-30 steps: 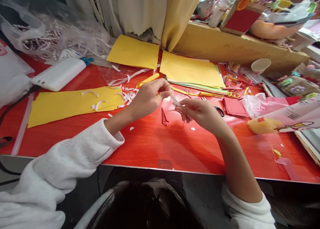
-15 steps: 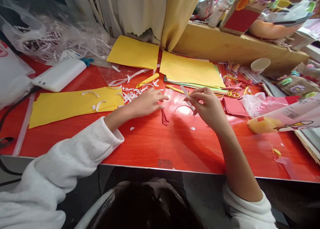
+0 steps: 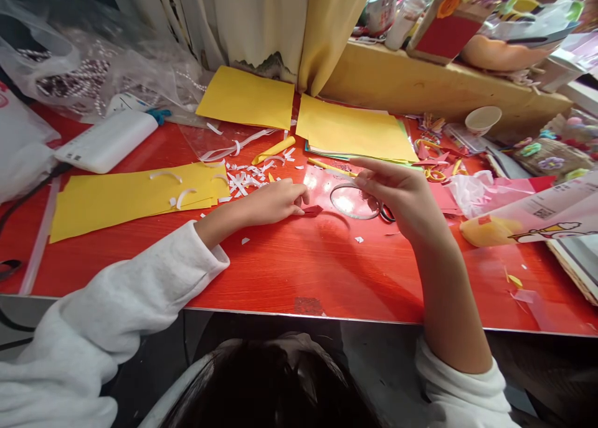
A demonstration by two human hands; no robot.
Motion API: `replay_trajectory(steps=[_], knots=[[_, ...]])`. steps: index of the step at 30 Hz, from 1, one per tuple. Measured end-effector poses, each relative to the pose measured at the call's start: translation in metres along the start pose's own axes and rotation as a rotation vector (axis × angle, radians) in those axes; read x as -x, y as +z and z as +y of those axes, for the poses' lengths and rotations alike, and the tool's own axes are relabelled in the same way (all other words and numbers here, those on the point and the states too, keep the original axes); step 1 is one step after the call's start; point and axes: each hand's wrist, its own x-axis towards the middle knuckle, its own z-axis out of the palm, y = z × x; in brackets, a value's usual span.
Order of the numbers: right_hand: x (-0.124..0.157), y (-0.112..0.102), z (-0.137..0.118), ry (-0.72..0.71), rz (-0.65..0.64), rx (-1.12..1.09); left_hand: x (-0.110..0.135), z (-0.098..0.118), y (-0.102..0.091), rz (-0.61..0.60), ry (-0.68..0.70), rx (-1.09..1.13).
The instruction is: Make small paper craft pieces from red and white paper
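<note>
My left hand [image 3: 279,202] rests low over the red table, its fingers pinched on a small folded red paper piece [image 3: 312,210]. My right hand [image 3: 402,191] is raised a little above the table. Between its thumb and fingers it grips a thin clear ring, apparently a tape roll [image 3: 359,217], tilted so that its round opening faces me. A dark curved handle [image 3: 387,214] shows partly behind the right hand; the rest is hidden. White paper scraps [image 3: 243,184] lie just beyond my left hand.
Yellow paper strips [image 3: 112,197] lie at left beside a white power bank [image 3: 109,142]. Yellow sheets [image 3: 252,98] and a paper stack [image 3: 350,128] are at the back. A plastic-wrapped packet [image 3: 527,219] and a white cup [image 3: 483,121] stand at right.
My left fingers have closed on the red paper piece, which lay on the table. My right hand moved slightly right and turned the ring, so its opening now shows.
</note>
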Motion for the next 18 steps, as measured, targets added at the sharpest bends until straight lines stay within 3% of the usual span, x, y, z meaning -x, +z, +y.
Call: replay_trajectory(steps=[7,13,18], knots=[[-0.001,-0.010,-0.002,0.135,-0.089,-0.092,-0.006,-0.005,0.002,0.162,-0.091,0.164],[-0.004,-0.004,0.004,0.195,-0.180,-0.121,-0.005,0.006,-0.003,0.195,-0.251,0.657],[-0.002,0.001,0.007,0.136,-0.199,-0.157,-0.008,0.006,-0.001,0.288,-0.258,0.901]])
